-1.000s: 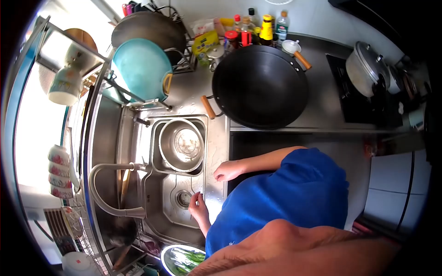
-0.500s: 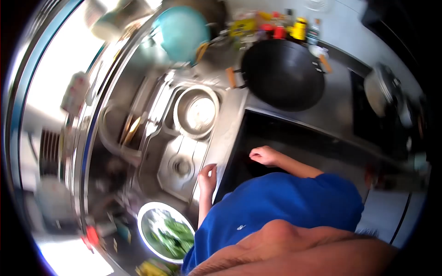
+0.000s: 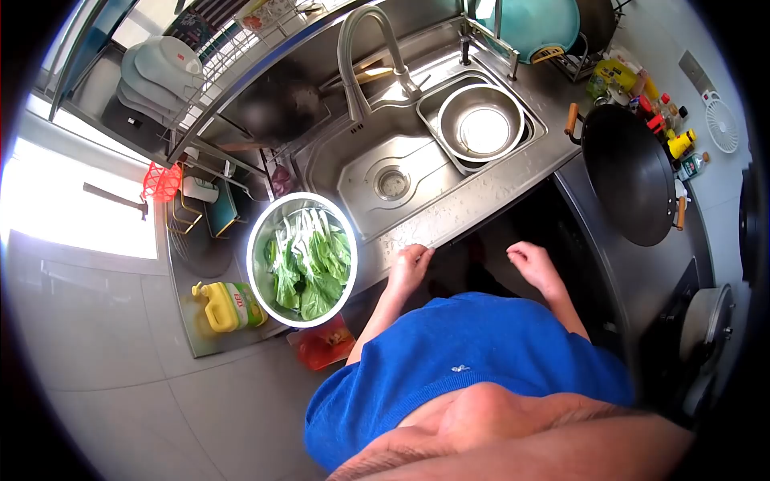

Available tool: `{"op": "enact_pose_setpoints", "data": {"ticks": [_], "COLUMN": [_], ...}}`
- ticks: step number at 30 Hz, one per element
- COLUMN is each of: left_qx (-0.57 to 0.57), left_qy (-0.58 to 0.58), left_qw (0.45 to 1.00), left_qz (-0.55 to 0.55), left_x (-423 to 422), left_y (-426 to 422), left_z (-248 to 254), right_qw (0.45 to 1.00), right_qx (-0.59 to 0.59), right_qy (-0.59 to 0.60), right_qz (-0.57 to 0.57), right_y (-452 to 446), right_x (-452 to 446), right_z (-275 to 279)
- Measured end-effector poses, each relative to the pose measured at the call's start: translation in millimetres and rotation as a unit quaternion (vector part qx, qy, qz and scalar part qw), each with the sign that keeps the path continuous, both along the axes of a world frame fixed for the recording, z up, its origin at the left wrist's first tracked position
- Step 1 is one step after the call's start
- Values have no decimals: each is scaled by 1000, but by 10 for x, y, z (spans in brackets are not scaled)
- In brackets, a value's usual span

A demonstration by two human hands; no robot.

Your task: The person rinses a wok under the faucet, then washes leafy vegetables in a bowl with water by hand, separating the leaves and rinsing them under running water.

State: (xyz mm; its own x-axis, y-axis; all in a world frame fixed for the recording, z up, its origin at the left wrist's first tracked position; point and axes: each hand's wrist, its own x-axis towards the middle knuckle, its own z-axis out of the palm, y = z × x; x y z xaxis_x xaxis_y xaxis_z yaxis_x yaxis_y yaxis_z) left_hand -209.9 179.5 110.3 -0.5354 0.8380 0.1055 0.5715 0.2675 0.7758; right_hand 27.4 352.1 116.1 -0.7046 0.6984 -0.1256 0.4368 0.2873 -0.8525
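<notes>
My left hand rests at the front edge of the counter, close to the sink, with its fingers curled in and nothing seen in them. Off to its right, my right hand hangs in the air in front of my body, loosely closed and holding nothing visible. Left of my left hand stands a metal bowl of leafy green vegetables with pale stems. A round steel basin sits in the sink's right compartment. The tall faucet arches over the larger left compartment.
To the right, a black wok with wooden handles lies near several sauce bottles. A yellow jug stands at the left counter end, below a dish rack with plates. A lidded pot is far right.
My view has swung left, so the sink and vegetable bowl sit more centrally and the wok farther right. My hands stay in front of my body, apart from each other.
</notes>
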Motion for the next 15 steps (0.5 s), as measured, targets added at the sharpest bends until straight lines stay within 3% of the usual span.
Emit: {"op": "enact_pose_setpoints", "data": {"ticks": [3, 5, 7, 9, 15], "left_qx": [110, 108, -10, -96, -157], "left_qy": [125, 212, 324, 347, 381], "left_qw": [982, 962, 925, 894, 861], "left_qz": [84, 132, 200, 266, 298], "left_x": [-147, -278, -342, -417, -560], "left_y": [-139, -268, -389, -500, -634], "left_z": [81, 244, 395, 291, -13], "right_qw": [994, 986, 979, 980, 988], "right_qx": [-5, 28, 53, 67, 51], "right_qy": [72, 114, 132, 130, 142], "right_qz": [-84, -121, -144, -137, -23], "right_y": [218, 421, 642, 797, 898], "right_x": [105, 218, 285, 220, -163], "right_z": [399, 592, 655, 726, 750]}}
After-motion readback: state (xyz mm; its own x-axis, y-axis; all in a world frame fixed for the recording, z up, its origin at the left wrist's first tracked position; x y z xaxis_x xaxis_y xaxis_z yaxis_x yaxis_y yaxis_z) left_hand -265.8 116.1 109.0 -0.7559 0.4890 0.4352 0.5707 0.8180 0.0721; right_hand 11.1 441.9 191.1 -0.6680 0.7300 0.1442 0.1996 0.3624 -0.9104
